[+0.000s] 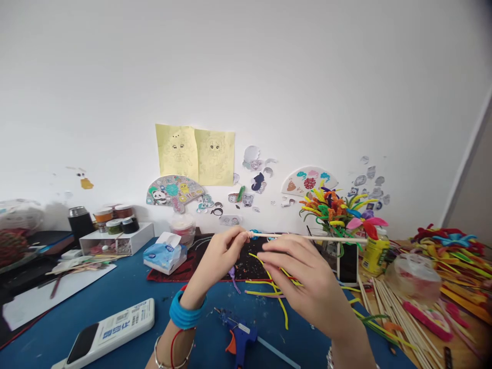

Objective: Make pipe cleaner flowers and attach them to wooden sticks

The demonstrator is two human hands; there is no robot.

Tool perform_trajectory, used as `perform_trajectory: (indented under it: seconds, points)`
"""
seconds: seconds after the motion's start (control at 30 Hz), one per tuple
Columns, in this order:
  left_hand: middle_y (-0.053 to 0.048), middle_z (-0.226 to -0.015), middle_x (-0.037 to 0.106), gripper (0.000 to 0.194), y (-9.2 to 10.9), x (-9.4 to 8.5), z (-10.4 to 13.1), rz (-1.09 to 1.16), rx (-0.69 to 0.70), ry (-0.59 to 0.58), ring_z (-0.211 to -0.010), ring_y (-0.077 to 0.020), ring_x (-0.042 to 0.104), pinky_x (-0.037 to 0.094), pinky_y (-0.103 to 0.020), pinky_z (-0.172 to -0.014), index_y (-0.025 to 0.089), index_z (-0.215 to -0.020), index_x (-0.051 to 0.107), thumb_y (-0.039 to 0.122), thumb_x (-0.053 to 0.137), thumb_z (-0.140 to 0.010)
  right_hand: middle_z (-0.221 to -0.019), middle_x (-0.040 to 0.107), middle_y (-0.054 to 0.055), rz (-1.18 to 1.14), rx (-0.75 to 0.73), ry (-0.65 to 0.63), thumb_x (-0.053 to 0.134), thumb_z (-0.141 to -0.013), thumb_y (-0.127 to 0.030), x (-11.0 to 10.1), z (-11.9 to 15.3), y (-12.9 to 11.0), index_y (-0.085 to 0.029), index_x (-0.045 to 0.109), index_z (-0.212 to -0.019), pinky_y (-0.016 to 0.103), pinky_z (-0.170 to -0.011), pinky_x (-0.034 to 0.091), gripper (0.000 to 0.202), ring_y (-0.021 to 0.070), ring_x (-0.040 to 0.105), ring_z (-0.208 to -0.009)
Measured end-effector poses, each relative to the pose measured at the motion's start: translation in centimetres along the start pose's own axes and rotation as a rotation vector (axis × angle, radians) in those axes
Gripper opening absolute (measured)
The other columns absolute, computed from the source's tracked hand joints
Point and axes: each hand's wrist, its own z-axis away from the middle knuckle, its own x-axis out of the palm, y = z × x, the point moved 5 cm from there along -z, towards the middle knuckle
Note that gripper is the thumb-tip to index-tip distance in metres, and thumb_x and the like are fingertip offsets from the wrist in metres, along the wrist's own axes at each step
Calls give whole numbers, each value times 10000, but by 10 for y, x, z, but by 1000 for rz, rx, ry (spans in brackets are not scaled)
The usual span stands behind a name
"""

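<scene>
A thin pale wooden stick lies level above the table, with a small pinkish wrap at its left end. My left hand pinches that end between thumb and fingers. Under the stick's middle is my right hand, fingers stretched out and apart, the stick passing along the top of them. Below the hands, yellow and other coloured pipe cleaners are scattered on the blue table. A blue glue gun with an orange trigger lies near the front edge.
At left are a white device, a tissue pack, and a white box with jars. Pipe-cleaner flowers, a yellow bottle, a phone, loose sticks and a clear container are at right.
</scene>
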Motion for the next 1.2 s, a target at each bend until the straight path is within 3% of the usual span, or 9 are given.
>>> perform_trajectory:
  seconds: [0.13,0.3,0.43,0.63,0.73,0.87,1.0,1.2]
  points:
    - [15,-621,503,283,11,2,2,-63,59,-51,-581,-104,423,317,-218,-550,160,-750,544,331,365,-886,-1062,587,48,157,89,37,482,-861,-216,9,-6,10,-229,559,-1138,358,-880,411,288,192,518,-989]
    - [12,-621,511,271,9,8,1,-5,42,-44,-563,-98,405,302,-214,-522,152,-778,578,341,405,-868,-955,626,31,122,175,-5,446,-886,-250,30,-6,32,-255,581,-1111,298,-772,458,262,168,574,-863]
    - [27,-612,495,223,-5,7,-2,309,-45,-28,-532,-81,403,313,-191,-494,154,-898,556,351,541,-795,-940,646,22,-51,211,35,442,-888,-231,35,-6,40,-245,604,-1071,273,-763,463,245,156,591,-852]
    - [-37,-835,569,404,-19,4,-10,714,27,-26,-737,-132,526,427,-262,-718,168,-1066,526,285,663,-704,-956,648,41,-143,277,244,437,-881,-207,32,-8,47,-215,581,-1112,289,-770,469,272,168,599,-867]
    - [-36,-797,564,348,-20,14,-15,738,87,-27,-721,-133,529,441,-278,-725,152,-1024,574,248,666,-703,-981,645,50,-107,256,295,416,-885,-182,37,-8,41,-217,542,-1169,306,-781,467,312,172,596,-880]
    - [-57,-850,604,141,-24,20,-17,775,114,139,-691,-136,554,470,-276,-672,148,-818,625,259,635,-732,-1063,625,47,-118,239,308,436,-878,-181,48,-8,33,-226,510,-1192,297,-812,473,325,165,592,-928]
    - [-46,-830,620,153,-30,21,-13,792,35,213,-718,-128,563,465,-254,-698,153,-842,639,282,597,-770,-1007,636,42,-188,283,315,468,-867,-198,55,-5,35,-226,509,-1146,288,-805,491,283,159,607,-900]
    - [-20,-730,598,184,-34,20,-11,807,-16,208,-688,-115,542,441,-245,-707,143,-784,618,323,576,-784,-940,638,36,-219,212,332,466,-863,-183,53,-7,31,-218,570,-991,280,-780,502,168,154,607,-855]
